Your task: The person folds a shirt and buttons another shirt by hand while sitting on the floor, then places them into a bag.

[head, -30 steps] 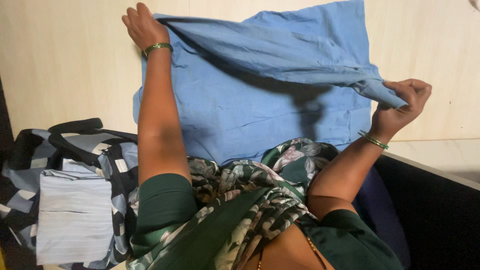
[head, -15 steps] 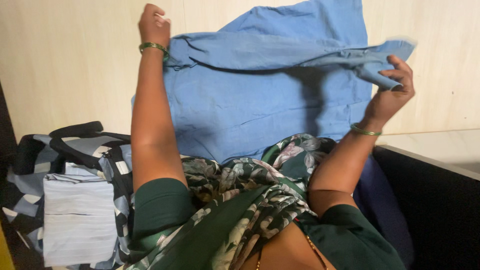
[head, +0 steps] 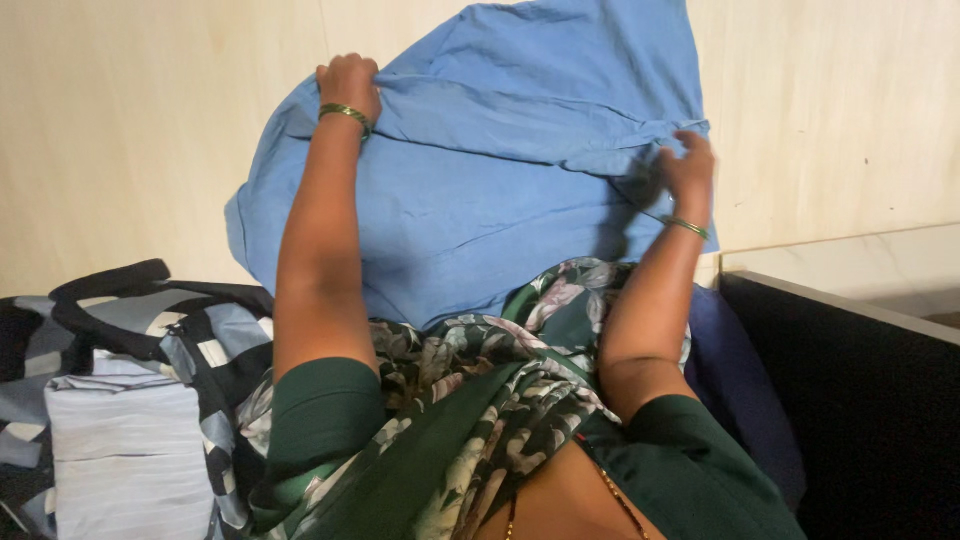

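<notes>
A light blue shirt [head: 500, 190] lies spread on a pale wooden surface [head: 130, 130], with one part folded over across its middle. My left hand [head: 349, 82] grips the folded edge at the shirt's upper left. My right hand [head: 688, 162] rests on the folded edge at the right side, fingers pinching the blue cloth. Both wrists carry thin green bangles.
A black, grey and white patterned bag [head: 150, 320] sits at the lower left with a folded pale striped cloth [head: 125, 455] on it. A dark panel [head: 860, 400] and a pale ledge [head: 860, 265] stand at the right. My green floral garment [head: 480, 400] fills the foreground.
Both hands have lowered the lifted part of the blue shirt onto the rest of it. My right hand moved left and inward; my left hand moved right and down.
</notes>
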